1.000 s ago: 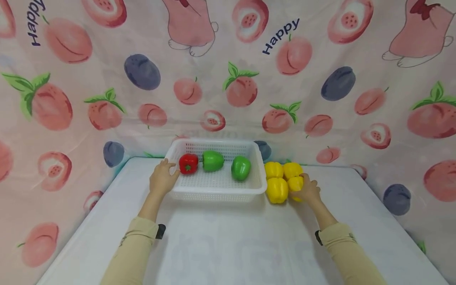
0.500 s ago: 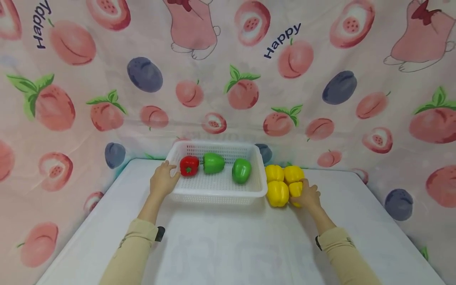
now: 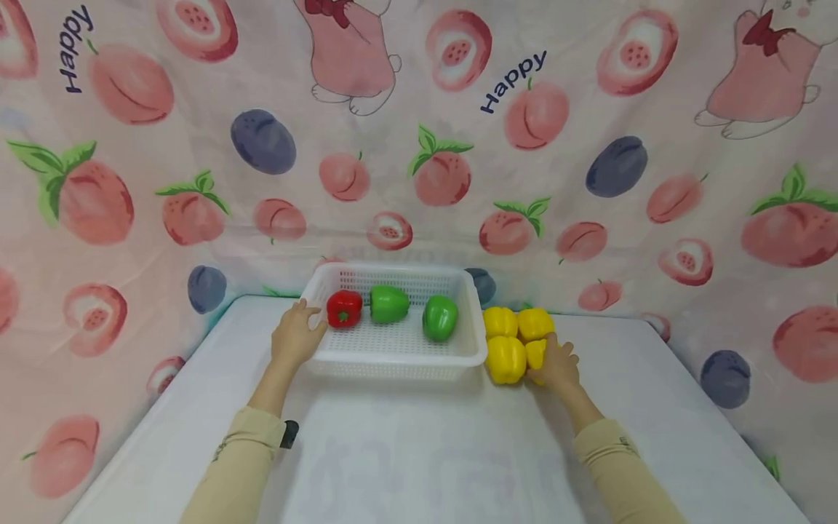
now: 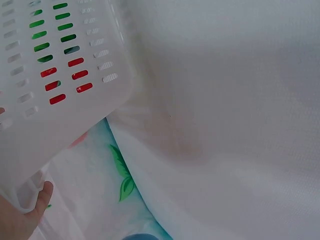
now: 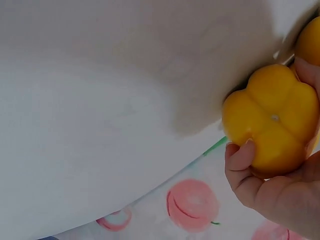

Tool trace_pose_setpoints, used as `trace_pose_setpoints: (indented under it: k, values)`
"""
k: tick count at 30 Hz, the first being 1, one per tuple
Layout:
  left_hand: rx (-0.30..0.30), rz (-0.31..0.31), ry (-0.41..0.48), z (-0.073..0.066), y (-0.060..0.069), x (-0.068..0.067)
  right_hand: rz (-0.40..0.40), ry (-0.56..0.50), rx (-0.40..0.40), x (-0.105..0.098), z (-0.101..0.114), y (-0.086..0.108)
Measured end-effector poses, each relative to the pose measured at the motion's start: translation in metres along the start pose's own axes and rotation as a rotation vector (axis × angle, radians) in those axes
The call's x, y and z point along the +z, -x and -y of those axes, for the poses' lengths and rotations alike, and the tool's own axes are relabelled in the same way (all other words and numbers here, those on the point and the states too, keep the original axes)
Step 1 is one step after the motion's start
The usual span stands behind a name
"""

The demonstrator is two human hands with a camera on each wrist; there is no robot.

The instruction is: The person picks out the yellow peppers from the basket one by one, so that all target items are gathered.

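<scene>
In the head view my left hand [image 3: 292, 338] grips the left rim of a white plastic basket [image 3: 399, 359]. Inside the basket lie a red bell pepper [image 3: 344, 309] and two green bell peppers [image 3: 389, 304]. To the right of the basket my right hand [image 3: 556, 366] holds the front right yellow bell pepper [image 3: 535, 354], which it partly covers. The right wrist view shows that yellow pepper [image 5: 272, 120] from its lobed end, with thumb and fingers around it. In the left wrist view the basket's slotted side hides most of the left hand [image 4: 22, 215].
Three more yellow bell peppers [image 3: 506, 359] stand close together between the basket and my right hand. The white table [image 3: 419, 451] stretches in front. A fruit-print cloth [image 3: 393, 175] hangs behind the table and along its sides.
My right hand has wrapped further around the front right yellow pepper, covering more of it. The left hand stays at the basket's rim, and the head view has shifted slightly.
</scene>
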State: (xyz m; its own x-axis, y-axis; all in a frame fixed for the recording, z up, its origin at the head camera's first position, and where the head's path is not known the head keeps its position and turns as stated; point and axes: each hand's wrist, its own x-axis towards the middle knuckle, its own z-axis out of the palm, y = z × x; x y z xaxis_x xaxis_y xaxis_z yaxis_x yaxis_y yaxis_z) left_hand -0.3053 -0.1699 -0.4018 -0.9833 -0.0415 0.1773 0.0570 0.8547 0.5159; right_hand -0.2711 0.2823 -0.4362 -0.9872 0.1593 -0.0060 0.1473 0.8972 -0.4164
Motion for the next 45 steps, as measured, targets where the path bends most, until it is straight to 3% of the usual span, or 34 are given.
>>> trace_pose_setpoints:
  k: [17,32,39,45]
  values:
    - [0.015,-0.01,-0.014,-0.004,0.002,-0.004,-0.008,0.011,0.016,0.0,0.005,0.003]
    - [0.016,0.003,-0.015,-0.004,0.003,-0.002,0.095,0.006,0.004,-0.01,0.0,0.002]
    - [0.025,-0.045,0.029,-0.004,0.005,-0.002,0.148,0.014,0.024,-0.014,-0.001,0.007]
    - [0.093,-0.098,-0.063,-0.005,0.004,-0.006,0.208,0.007,-0.086,-0.03,0.0,0.014]
